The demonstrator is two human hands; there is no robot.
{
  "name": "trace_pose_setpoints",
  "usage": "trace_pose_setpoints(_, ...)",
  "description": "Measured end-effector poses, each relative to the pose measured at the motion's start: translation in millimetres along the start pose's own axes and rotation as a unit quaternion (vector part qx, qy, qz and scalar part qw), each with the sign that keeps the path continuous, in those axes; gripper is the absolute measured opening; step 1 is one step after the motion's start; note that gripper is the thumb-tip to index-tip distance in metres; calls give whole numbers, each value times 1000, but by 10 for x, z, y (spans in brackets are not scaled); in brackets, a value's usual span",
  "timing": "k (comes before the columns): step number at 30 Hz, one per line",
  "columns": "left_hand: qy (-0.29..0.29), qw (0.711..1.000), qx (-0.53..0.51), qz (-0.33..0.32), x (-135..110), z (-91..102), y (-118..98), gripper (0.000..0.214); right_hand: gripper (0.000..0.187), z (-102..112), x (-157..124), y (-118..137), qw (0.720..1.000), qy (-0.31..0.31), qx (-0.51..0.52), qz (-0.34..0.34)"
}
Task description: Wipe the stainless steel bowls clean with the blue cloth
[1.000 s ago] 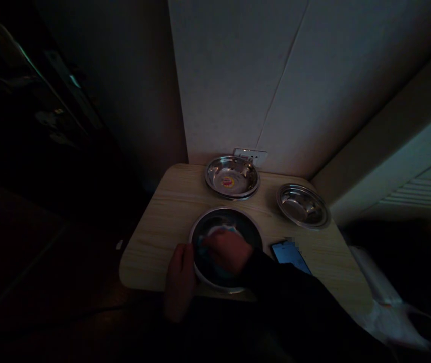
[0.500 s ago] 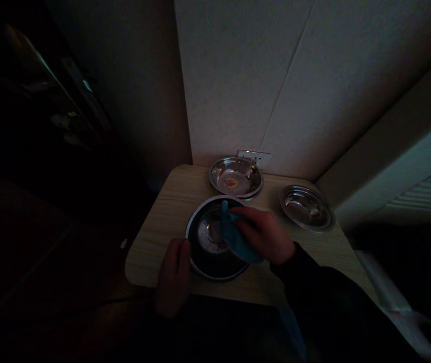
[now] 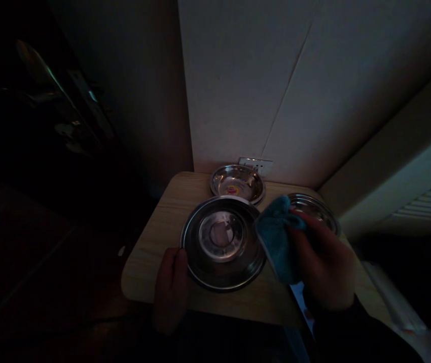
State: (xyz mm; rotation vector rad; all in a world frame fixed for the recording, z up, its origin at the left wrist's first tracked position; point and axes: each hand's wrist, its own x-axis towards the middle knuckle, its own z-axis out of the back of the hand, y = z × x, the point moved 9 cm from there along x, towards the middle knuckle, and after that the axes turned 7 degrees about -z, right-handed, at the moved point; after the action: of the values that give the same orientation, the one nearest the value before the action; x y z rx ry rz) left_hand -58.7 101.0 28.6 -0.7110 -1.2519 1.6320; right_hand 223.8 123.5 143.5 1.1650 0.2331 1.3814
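My left hand (image 3: 170, 287) grips the left rim of a round stainless steel bowl (image 3: 221, 272), thumb on top. The bowl is held over the front of a small wooden table, its round centre towards me. In my right hand (image 3: 323, 262) a teal cloth (image 3: 280, 242) is pinched and bunched, hanging just by the bowl's right edge. Behind the held bowl stand stacked steel bowls (image 3: 238, 181), the top one with a red and yellow sticker inside. More nested steel bowls (image 3: 314, 206) sit at the right, partly hidden by my right hand.
The light wood tabletop (image 3: 151, 257) has rounded corners and meets a pale wall (image 3: 238, 101) with a socket plate (image 3: 257, 164). A dark door with a handle (image 3: 41, 96) is at left. A white slatted panel (image 3: 427, 201) stands on the right.
My right hand has moved the cloth from inside the bowl out to the right, towards the right-hand bowls. The held bowl's centre is now uncovered. My left hand keeps its grip.
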Motion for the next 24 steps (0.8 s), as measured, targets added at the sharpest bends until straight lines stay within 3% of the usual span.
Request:
trace_pose_setpoints(7, -11, 1000, 13, 16, -3, -36, 76, 37, 26, 70, -67, -138, 999, 28, -22, -3)
trace_pose_setpoints(17, -17, 999, 32, -7, -23, -34, -19, 35, 28, -5, -147, -195, 996, 80, -31, 18)
trace_pose_setpoints(21, -20, 999, 39, -10, -41, -53, -17, 34, 29, -63, -147, -412, 989, 102, 52, -97)
trace_pose_setpoints(24, -20, 999, 39, -10, -42, -57, -11, 33, 27, -133, -162, -605, 962, 127, 154, -187)
